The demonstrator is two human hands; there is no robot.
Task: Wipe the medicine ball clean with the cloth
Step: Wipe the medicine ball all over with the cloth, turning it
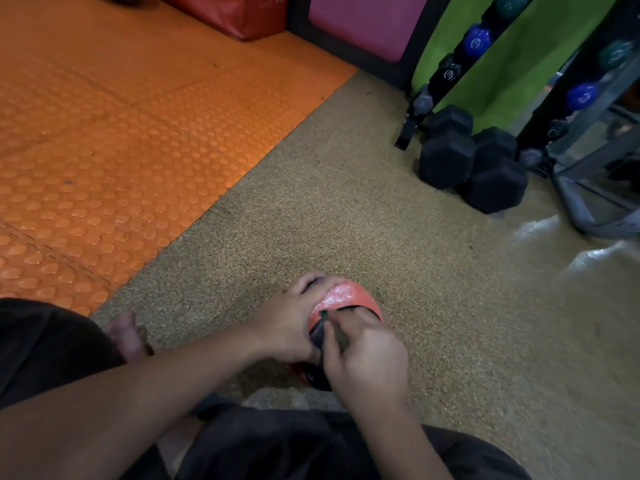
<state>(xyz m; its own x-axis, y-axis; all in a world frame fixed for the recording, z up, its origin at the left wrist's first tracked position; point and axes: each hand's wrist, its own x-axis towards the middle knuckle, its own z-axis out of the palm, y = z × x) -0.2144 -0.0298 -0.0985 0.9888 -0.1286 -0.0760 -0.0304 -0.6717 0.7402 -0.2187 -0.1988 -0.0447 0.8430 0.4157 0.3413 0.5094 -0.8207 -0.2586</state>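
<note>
A red and black medicine ball (346,297) rests on the speckled tan floor in front of my knees. My left hand (289,323) wraps over its left side and top, fingers curled on the surface. My right hand (369,358) lies on the near right side of the ball, fingers closed around a small dark greenish cloth (337,332) pressed against the ball. Only a narrow strip of the cloth shows between my fingers. Most of the ball is covered by both hands.
An orange studded mat (114,143) covers the floor to the left. Black hex dumbbells (474,164) lie at the right by a rack with blue and green balls (478,39). A grey metal frame (588,202) stands at far right. My bare foot (126,332) rests at left.
</note>
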